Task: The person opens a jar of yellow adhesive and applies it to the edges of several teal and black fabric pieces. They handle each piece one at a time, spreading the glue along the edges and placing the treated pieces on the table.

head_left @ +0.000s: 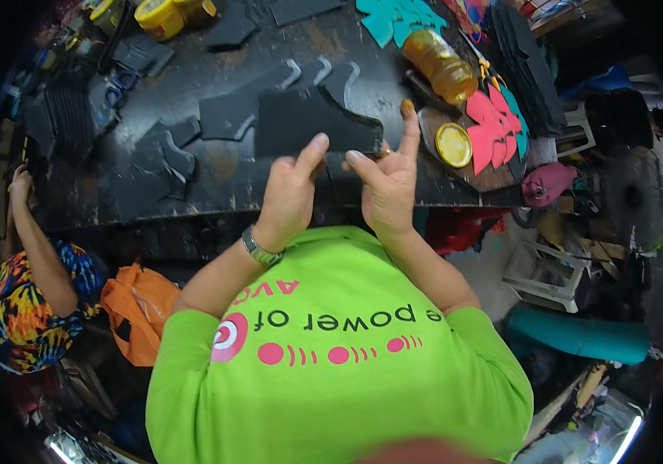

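Note:
A flat black cut piece of sheet material (289,116) with a curved right edge is held up over the dark table (215,182). My left hand (291,189) grips its lower edge, thumb on top and the other fingers underneath. At the lower right corner, my right hand (389,185) pinches the piece between the thumb and curled fingers. Its index finger stands raised, with a yellow-brown smear on the tip. Beyond the held piece lie similar black pieces (227,116) with pale strips along their curved edges. More dark cut pieces (169,158) lie to the left.
Right of my hands are a jar of amber liquid (440,66) lying on its side, a round yellow-rimmed lid (454,145) and pink cutouts (492,127). Blue-handled scissors (119,89) and yellow tubs (163,17) are at the left. A co-worker's arm (41,247) reaches the table's left end.

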